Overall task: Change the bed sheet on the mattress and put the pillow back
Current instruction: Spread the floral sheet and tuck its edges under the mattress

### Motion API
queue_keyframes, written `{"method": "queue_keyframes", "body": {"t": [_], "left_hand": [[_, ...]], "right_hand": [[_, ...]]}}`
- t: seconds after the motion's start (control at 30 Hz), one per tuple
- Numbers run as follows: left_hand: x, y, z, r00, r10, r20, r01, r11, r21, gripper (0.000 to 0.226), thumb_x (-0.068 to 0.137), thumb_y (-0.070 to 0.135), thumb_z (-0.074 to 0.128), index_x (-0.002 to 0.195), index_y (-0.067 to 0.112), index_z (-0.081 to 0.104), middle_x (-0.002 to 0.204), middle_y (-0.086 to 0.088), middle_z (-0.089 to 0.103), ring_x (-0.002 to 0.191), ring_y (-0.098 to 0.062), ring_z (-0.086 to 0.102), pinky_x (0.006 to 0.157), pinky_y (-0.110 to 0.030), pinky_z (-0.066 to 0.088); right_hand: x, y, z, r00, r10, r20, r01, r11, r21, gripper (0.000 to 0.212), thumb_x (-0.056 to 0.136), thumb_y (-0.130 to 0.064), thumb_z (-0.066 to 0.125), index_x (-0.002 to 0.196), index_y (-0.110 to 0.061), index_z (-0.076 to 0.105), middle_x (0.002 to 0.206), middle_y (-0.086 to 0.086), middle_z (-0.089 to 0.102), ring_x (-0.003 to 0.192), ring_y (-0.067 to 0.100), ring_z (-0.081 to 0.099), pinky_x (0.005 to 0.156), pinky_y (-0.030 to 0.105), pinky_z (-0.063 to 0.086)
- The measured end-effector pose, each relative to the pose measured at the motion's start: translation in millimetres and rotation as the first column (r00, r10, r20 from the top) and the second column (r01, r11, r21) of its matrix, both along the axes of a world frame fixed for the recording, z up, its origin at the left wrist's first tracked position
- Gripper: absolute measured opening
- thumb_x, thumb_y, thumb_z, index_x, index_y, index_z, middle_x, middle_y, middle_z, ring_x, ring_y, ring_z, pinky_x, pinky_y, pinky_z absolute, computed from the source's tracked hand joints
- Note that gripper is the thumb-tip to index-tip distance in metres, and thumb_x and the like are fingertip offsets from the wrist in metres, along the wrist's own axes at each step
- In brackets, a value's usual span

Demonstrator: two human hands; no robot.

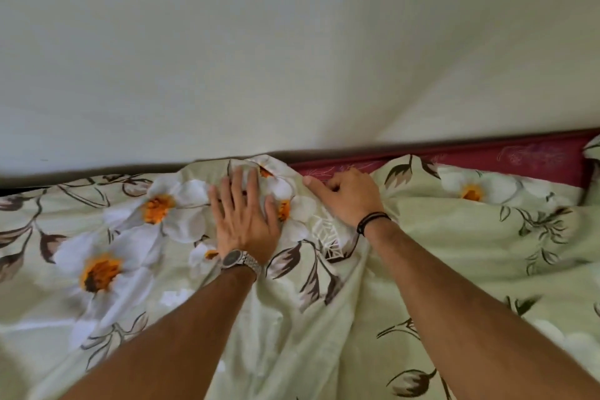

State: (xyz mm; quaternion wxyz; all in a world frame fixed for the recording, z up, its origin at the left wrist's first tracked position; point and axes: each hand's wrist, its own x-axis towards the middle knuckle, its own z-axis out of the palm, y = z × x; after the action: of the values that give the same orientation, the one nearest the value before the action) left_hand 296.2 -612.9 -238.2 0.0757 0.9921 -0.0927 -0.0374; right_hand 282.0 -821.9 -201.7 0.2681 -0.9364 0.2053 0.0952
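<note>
The bed sheet (454,237), pale green with big white flowers, lies spread over the mattress (519,157) and fills the whole lower part of the view; it is wrinkled and bunched, not smooth yet. The far edge of the sheet runs from left to right along the wall (292,42), and that edge is what the next move turns on. On the left side the sheet goes right up to the dark gap by the wall; on the right side it stops short, so a strip of dark red mattress shows between the sheet and the wall. The left hand (243,217) lies flat on the sheet with its fingers straight and spread, pressing the cloth down near the far edge; it holds nothing. The right hand (347,196) is just beside it, to the right, with its fingers curled into the cloth at the very edge and its thumb stuck out to the left; it seems to pinch the sheet, but the fingertips are hidden, so I cannot be sure how tight. The bare red strip begins at the right hand and runs away to the right; so the right hand is the nearer one, and I think it should pull the edge away from the body, toward the wall. No pillow is in view.
</note>
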Motion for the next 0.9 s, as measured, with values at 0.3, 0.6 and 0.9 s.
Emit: {"method": "queue_keyframes", "body": {"t": [0.3,0.6,0.9], "left_hand": [[2.5,-4.7,-2.1,0.999,-0.017,-0.040,0.019,0.998,0.053,0.065,0.102,0.049,0.032,0.160,0.019,0.026,0.164,-0.010,0.027,0.153,-0.031,0.021,0.124,-0.054,0.013],[4.1,2.6,6.5,1.000,-0.004,-0.031,0.006,0.997,0.074,0.066,0.102,0.048,0.030,0.159,0.016,0.027,0.164,-0.012,0.026,0.152,-0.033,0.021,0.125,-0.055,0.012],[3.0,-6.8,7.0,1.000,0.024,-0.013,-0.023,0.998,0.051,0.065,0.101,0.048,0.028,0.159,0.019,0.029,0.164,-0.010,0.028,0.152,-0.032,0.022,0.126,-0.053,0.011]], "right_hand": [[20.1,-18.7,-0.8,0.973,0.002,-0.232,0.065,0.958,0.280,0.070,0.091,-0.072,0.055,0.051,-0.015,0.049,0.051,0.001,0.049,0.056,0.016,0.054,0.088,0.037,0.038],[27.0,-11.2,0.4,0.961,0.022,-0.274,0.065,0.950,0.305,0.068,0.093,-0.065,0.058,0.046,-0.018,0.043,0.039,-0.009,0.043,0.054,0.016,0.052,0.092,0.042,0.043],[21.4,-30.7,6.3,0.984,0.009,-0.181,0.074,0.891,0.448,0.024,0.094,-0.048,0.066,0.090,-0.024,0.067,0.066,-0.009,0.058,0.064,0.010,0.055,0.064,0.029,0.047]]}}
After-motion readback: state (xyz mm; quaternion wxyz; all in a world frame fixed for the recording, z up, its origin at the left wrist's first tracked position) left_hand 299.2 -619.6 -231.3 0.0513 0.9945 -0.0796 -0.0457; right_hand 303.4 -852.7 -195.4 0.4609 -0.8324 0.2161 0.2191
